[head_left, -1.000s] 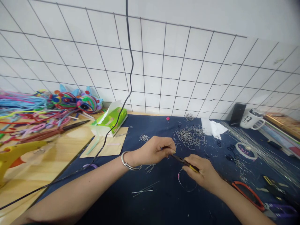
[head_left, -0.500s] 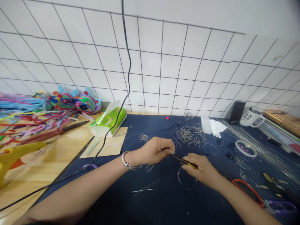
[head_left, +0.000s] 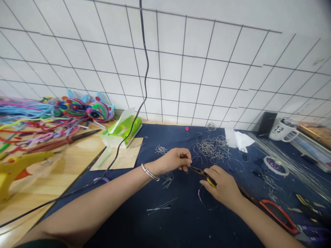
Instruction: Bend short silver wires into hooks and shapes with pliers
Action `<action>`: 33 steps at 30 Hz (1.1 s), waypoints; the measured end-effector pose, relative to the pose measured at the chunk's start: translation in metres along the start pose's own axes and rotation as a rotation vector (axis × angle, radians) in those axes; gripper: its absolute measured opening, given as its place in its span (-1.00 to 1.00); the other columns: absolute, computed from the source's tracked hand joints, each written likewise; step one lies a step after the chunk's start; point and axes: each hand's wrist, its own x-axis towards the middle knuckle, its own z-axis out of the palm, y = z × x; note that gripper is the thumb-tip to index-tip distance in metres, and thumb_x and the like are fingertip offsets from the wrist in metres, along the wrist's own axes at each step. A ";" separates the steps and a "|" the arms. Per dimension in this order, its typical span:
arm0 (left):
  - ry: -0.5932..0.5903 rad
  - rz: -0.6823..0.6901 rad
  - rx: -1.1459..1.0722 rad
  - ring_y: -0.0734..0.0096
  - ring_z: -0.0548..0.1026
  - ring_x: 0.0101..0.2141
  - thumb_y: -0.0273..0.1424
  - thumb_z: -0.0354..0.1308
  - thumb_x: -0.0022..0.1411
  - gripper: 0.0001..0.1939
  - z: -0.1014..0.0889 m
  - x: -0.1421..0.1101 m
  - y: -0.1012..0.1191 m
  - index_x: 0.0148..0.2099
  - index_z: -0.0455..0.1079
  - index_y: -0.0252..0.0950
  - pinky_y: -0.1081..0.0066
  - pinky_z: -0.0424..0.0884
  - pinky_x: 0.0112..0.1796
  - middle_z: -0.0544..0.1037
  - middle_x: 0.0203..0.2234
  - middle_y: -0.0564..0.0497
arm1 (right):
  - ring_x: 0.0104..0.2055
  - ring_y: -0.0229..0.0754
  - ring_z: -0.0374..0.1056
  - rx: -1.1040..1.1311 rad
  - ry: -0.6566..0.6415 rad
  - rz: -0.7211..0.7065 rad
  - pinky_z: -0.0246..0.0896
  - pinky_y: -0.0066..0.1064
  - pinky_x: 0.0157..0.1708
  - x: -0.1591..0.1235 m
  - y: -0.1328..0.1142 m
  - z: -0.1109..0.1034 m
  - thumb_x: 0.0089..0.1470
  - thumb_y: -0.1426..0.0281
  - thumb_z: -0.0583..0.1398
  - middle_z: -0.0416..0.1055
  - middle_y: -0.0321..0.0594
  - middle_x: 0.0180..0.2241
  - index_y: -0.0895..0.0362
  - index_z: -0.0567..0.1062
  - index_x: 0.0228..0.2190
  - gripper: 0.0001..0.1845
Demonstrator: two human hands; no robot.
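My left hand point(head_left: 173, 160), with a silver bangle on its wrist, is closed in a pinch at the tip of small pliers; what it pinches is too thin to make out. My right hand point(head_left: 222, 187) is wrapped round the yellow-handled pliers point(head_left: 204, 174), whose jaws point left toward the left fingers. Both hands hover over a dark blue mat point(head_left: 181, 213). A thin wire ring point(head_left: 205, 199) lies under my right hand. A heap of bent silver wire pieces point(head_left: 210, 148) lies just behind the hands.
Straight wires point(head_left: 161, 207) lie in front of the hands. Red-handled cutters point(head_left: 278, 215) and other tools rest at right, near a white mug point(head_left: 283, 130) and a tape roll point(head_left: 275, 165). A green tissue pack point(head_left: 124, 129), colourful pipe cleaners point(head_left: 38, 120) and a yellow glue gun point(head_left: 18, 168) occupy the wooden table at left.
Both hands have shifted slightly away from me and to the right with the pliers still held. The view has tilted a little; nothing was let go.
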 end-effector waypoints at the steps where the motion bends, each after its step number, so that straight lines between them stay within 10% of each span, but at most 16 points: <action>1: 0.009 0.036 0.052 0.53 0.42 -0.51 -0.35 0.04 0.11 -0.87 0.000 0.000 0.001 -0.38 0.27 -0.33 0.54 0.28 -0.47 0.43 -0.56 0.06 | -0.28 -0.19 0.28 0.016 -0.021 0.010 0.23 -0.37 -0.32 0.000 0.000 0.000 0.01 0.23 0.11 0.31 -0.18 -0.34 0.10 0.36 -0.19 -0.68; 8: 0.066 0.152 0.322 0.54 0.35 -0.48 -0.42 0.05 0.08 -0.91 -0.001 -0.001 0.003 -0.44 0.34 -0.30 0.54 0.23 -0.42 0.42 -0.55 0.11 | -0.26 -0.17 0.26 0.033 -0.034 0.021 0.23 -0.33 -0.29 -0.001 -0.001 0.003 0.02 0.24 0.10 0.30 -0.17 -0.33 0.09 0.36 -0.19 -0.70; 33: 0.050 -0.135 -0.188 0.54 0.43 -0.55 -0.34 0.13 0.04 -0.83 0.001 0.001 -0.002 -0.38 0.31 -0.37 0.56 0.23 -0.53 0.46 -0.60 0.03 | -0.26 -0.15 0.19 -0.167 -0.005 -0.013 0.10 -0.32 -0.26 0.001 -0.001 -0.001 0.06 0.24 0.05 0.27 -0.14 -0.32 0.12 0.38 -0.20 -0.70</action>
